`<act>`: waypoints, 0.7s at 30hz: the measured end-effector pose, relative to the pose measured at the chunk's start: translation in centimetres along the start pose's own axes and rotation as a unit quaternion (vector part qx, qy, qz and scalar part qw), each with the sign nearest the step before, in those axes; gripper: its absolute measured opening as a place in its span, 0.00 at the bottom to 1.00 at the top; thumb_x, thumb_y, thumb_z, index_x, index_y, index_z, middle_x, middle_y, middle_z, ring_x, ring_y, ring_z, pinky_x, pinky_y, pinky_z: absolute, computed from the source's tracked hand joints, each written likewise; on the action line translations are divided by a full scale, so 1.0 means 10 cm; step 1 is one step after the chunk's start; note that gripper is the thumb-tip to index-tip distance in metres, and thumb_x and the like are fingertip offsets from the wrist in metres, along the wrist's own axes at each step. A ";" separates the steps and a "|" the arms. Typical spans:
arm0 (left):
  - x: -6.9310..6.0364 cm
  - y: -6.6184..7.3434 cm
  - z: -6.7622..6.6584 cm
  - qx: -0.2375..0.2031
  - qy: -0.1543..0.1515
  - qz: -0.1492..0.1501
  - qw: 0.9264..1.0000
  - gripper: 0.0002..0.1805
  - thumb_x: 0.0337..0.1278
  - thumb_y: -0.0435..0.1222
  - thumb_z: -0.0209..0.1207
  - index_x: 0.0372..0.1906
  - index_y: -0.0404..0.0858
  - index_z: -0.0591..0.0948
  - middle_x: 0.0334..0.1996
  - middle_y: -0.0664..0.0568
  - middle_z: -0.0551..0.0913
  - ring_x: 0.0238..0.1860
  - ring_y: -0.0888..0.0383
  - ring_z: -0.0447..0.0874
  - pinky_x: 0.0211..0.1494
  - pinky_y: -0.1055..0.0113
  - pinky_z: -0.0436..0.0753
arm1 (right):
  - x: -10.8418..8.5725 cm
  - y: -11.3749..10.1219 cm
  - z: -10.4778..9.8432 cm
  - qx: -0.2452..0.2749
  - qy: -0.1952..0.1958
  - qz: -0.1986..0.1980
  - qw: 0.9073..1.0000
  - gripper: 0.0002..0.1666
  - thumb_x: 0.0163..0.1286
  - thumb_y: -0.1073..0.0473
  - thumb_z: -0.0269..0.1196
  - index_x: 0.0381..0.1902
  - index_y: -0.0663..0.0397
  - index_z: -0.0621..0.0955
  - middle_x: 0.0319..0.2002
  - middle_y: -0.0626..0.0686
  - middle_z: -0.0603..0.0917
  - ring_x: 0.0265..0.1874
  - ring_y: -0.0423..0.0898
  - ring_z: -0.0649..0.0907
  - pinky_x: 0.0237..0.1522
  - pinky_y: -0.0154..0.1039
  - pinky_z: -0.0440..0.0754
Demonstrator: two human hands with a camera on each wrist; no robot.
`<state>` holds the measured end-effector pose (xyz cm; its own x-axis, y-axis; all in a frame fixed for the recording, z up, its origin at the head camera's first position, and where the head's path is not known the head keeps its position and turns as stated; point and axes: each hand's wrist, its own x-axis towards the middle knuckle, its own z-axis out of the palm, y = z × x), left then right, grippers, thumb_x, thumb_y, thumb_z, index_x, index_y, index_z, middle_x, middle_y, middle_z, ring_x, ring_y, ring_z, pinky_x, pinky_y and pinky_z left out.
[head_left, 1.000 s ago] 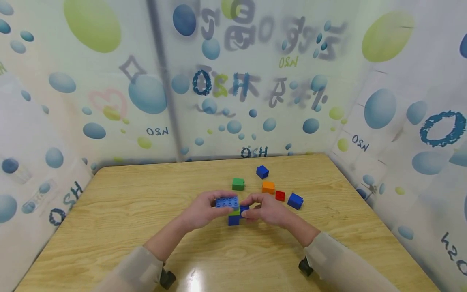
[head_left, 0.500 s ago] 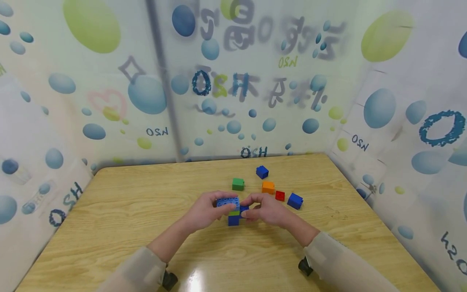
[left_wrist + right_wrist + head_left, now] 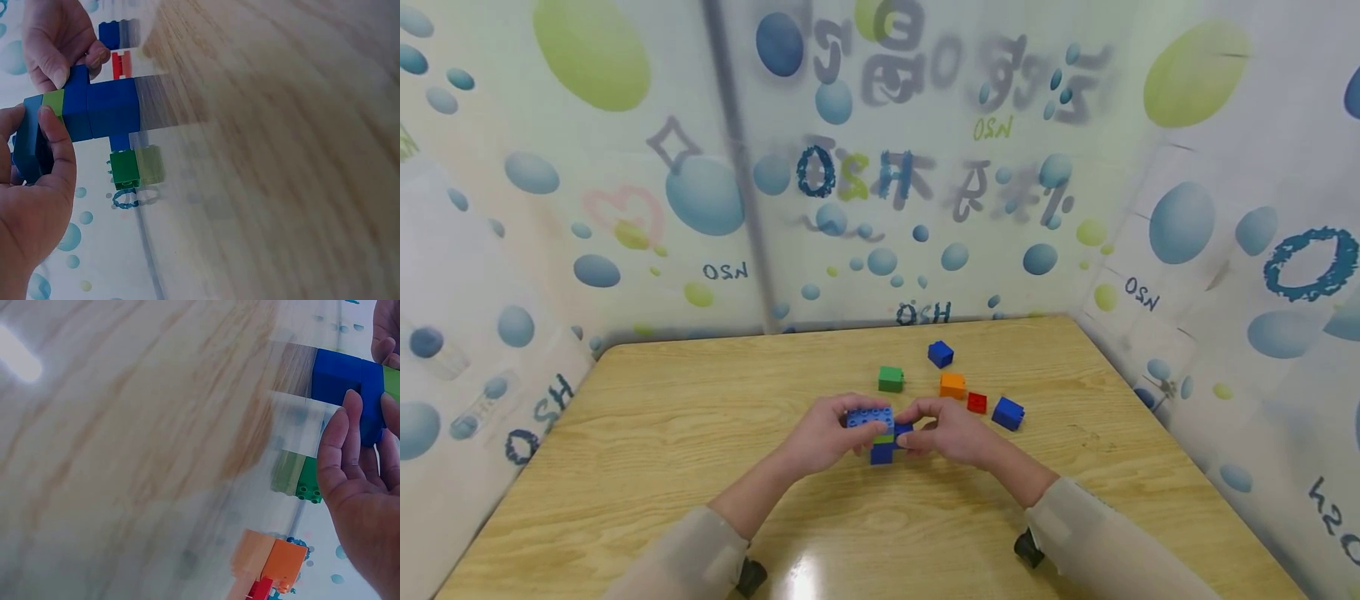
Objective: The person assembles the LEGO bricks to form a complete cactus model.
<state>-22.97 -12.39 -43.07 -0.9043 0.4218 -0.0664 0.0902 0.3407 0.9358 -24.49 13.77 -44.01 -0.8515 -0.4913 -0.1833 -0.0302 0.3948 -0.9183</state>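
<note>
In the head view my left hand [image 3: 822, 435] pinches a light blue toy building brick [image 3: 859, 420] with studs on top, between thumb and fingers. This brick lies over a lime green brick [image 3: 54, 104] at the top of a small tower and overhangs it to the left. Under the lime green one is a dark blue brick [image 3: 76, 106] that juts out to the right. My right hand [image 3: 955, 431] pinches that jutting end. A taller dark blue block [image 3: 114, 107] forms the tower's base on the table.
Behind the hands lie loose bricks: a green one [image 3: 891, 379], an orange one [image 3: 952, 385], a small red one [image 3: 977, 402] and two blue ones, one farther back [image 3: 940, 354] and another at the right [image 3: 1008, 413]. A patterned curtain [image 3: 880, 283] stands behind the wooden table [image 3: 715, 392].
My left hand has shifted slightly right with the light blue brick, which now lines up more closely with the tower's right side. My right hand keeps its place on the dark blue brick.
</note>
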 end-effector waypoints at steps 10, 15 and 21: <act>0.00 -0.01 0.00 -0.014 0.004 -0.006 1.000 0.20 0.74 0.49 0.71 0.64 0.48 0.88 0.35 0.49 0.89 0.37 0.53 0.87 0.51 0.57 0.90 | 0.02 0.01 0.00 0.004 -0.002 -0.002 1.000 0.17 0.78 0.56 0.72 0.60 0.54 0.86 0.55 0.54 0.88 0.46 0.50 0.94 0.54 0.47 0.94; 0.01 -0.02 0.00 -0.014 0.002 -0.011 1.000 0.21 0.74 0.49 0.71 0.65 0.47 0.88 0.36 0.49 0.89 0.38 0.53 0.88 0.52 0.56 0.91 | 0.02 0.02 0.00 0.006 -0.004 -0.004 1.000 0.17 0.78 0.56 0.72 0.60 0.54 0.87 0.55 0.54 0.88 0.46 0.51 0.93 0.54 0.47 0.94; 0.04 -0.03 -0.02 -0.009 0.000 -0.010 1.000 0.20 0.74 0.47 0.71 0.64 0.47 0.88 0.45 0.48 0.89 0.39 0.52 0.87 0.51 0.57 0.90 | 0.01 0.00 0.00 0.008 -0.007 -0.008 1.000 0.17 0.78 0.56 0.72 0.60 0.55 0.86 0.55 0.55 0.88 0.45 0.52 0.94 0.54 0.47 0.94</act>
<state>-23.49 -12.48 -43.32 -0.9059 0.4149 -0.0852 0.0644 0.3336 0.9405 -24.61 13.74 -43.99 -0.8441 -0.5076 -0.1731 -0.0348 0.3738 -0.9268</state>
